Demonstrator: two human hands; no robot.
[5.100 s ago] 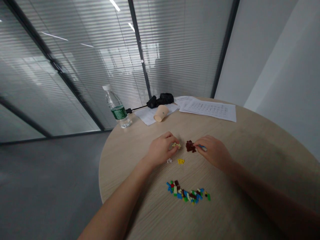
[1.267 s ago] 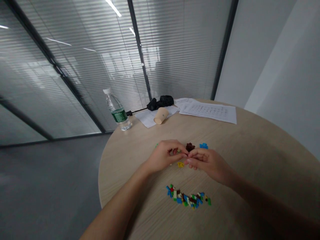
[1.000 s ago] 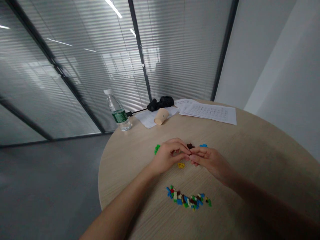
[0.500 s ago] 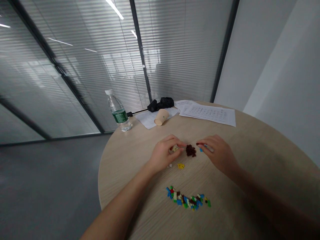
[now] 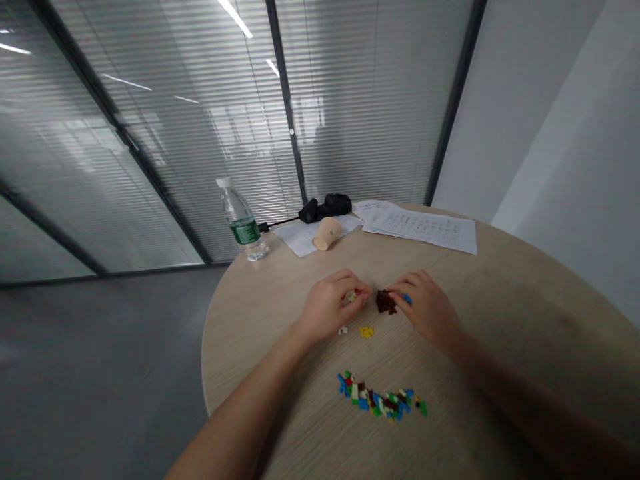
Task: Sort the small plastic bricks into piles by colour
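A small heap of dark brown toy bricks (image 5: 385, 302) lies between my two hands. My right hand (image 5: 429, 308) is closed in a pinch at the heap's right edge, with a dark brown brick at its fingertips. Blue bricks (image 5: 407, 299) show partly behind those fingers. To the left of the heap, my left hand (image 5: 331, 303) has thumb and forefinger tips brought together; what they hold, if anything, is too small to tell. Cream bricks (image 5: 352, 297) are partly hidden behind it. Nearer me lie yellow bricks (image 5: 367, 332) and a few white bricks (image 5: 343, 330).
A mixed band of coloured bricks (image 5: 383, 402) lies at the front of the round table (image 5: 240, 347). Farther back are a water bottle (image 5: 245, 227), a paper cup (image 5: 327, 234) on its side, black objects (image 5: 327, 207) with a cable, and printed sheets (image 5: 425, 229).
My right hand has moved left from beside the brown heap to its edge. The thumb and forefinger of my left hand have drawn closer together. The view has shifted slightly.
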